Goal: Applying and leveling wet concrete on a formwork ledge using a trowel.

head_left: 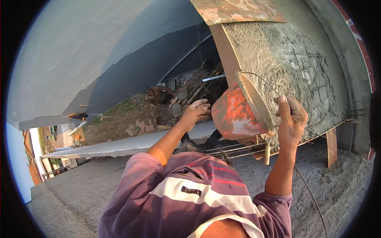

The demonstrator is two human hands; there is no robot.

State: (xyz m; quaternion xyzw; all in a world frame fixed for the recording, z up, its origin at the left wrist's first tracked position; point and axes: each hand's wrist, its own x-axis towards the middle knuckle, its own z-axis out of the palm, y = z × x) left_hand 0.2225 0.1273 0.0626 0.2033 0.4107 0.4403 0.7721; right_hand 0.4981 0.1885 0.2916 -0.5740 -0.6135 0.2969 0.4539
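A red bucket [238,113], smeared with grey cement, is tilted on its side in front of me with its mouth facing right. Grey cement coats its rim and the inside that shows. My right hand [291,117] is closed round the thin wire handle [262,78], thumb uppermost, to the right of the mouth. At the bucket's base, on the left, is my left hand [195,114], its fingers stretched out and holding nothing. Its fingertips come very close to the red side; whether they touch I cannot tell.
Wet concrete [262,51] with exposed steel mesh [309,67] lies to the right, edged by a wooden board [225,53]. A drop opens at left, with round containers [182,93] far below. A narrow ledge [119,143] crosses in front; a cable [311,192] runs lower right.
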